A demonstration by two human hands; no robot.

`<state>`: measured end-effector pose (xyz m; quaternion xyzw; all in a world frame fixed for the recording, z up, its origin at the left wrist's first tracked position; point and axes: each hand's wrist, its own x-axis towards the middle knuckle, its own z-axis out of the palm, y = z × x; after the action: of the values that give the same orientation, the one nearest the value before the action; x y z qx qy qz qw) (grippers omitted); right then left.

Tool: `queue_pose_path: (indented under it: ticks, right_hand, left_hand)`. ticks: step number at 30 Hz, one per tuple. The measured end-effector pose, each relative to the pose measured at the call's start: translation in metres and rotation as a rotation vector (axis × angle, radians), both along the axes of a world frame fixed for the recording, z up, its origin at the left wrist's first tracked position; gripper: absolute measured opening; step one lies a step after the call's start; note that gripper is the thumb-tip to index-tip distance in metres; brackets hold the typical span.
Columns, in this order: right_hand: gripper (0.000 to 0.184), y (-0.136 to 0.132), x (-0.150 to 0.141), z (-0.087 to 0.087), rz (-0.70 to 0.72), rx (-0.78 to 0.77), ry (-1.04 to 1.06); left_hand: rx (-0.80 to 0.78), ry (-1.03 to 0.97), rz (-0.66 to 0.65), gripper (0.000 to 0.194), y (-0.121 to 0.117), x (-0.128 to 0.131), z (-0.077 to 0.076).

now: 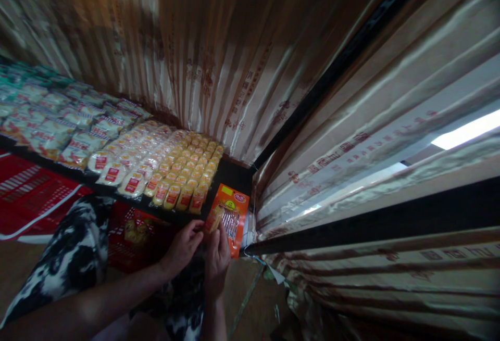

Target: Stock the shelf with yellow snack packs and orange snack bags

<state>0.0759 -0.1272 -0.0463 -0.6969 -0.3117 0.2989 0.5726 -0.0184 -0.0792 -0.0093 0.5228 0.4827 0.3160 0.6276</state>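
Small yellow packet [213,221] over front edge of black shelf [235,172], near right corner, by orange bag [239,208]; right hand [217,257] pinches it, left hand [183,247] curled beside, grip unclear; likely light, slippery, crushable, hold by ends

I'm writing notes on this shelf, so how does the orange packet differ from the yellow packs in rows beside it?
Size: the orange packet is larger than any one of the yellow packs. Colour: the packet is bright orange, while the packs look yellow. Arrangement: the packet is single, beside the right hand, while the packs sit in close rows. Both carry printing.
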Motion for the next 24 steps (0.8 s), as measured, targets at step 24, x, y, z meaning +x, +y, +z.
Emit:
queue_pose_path:
  ticks: [24]
  right_hand:
    - [0.041,-0.007,-0.013,0.014,0.055,0.095,0.056]
  left_hand:
    - [-0.038,-0.099,-0.031,0.034,-0.005,-0.008,0.005]
